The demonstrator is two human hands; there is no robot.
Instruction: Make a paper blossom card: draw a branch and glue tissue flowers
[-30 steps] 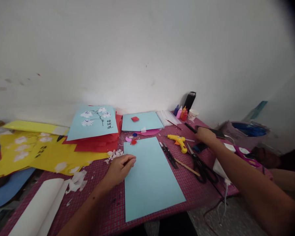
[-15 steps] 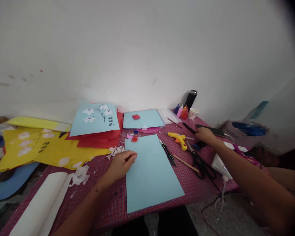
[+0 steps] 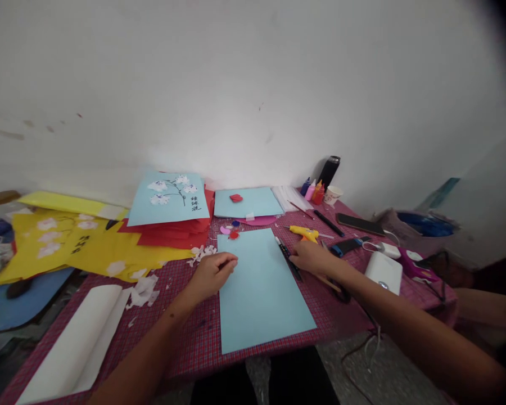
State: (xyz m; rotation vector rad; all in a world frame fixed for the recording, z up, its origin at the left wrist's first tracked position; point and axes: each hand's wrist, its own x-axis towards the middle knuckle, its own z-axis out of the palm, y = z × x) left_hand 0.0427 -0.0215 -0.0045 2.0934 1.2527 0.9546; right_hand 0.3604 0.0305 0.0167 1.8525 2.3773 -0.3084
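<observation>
A light blue sheet of paper (image 3: 261,298) lies in front of me on the checked tablecloth. My left hand (image 3: 213,274) rests at its left edge, fingers curled together with nothing visible in them. My right hand (image 3: 312,257) is closed and low over several dark pens (image 3: 287,253) along the sheet's right side. Its fingertips are at the pens, but whether they grip one is hidden. Just beyond this hand is a yellow glue gun (image 3: 303,230), partly covered. Black scissors (image 3: 343,295) and a wooden stick (image 3: 328,283) show beneath the right wrist.
Blue paper with white flowers (image 3: 168,202) tops a red stack at the back left. Yellow painted sheets (image 3: 88,247) and a white paper roll (image 3: 76,343) lie left. Paint bottles (image 3: 318,194), a paper cup (image 3: 332,195), a phone (image 3: 360,224) and a white box (image 3: 383,273) are right.
My right hand has moved left and toward me, from the black marker by the phone to the pens beside the blue sheet. My left hand stays at the sheet's left edge.
</observation>
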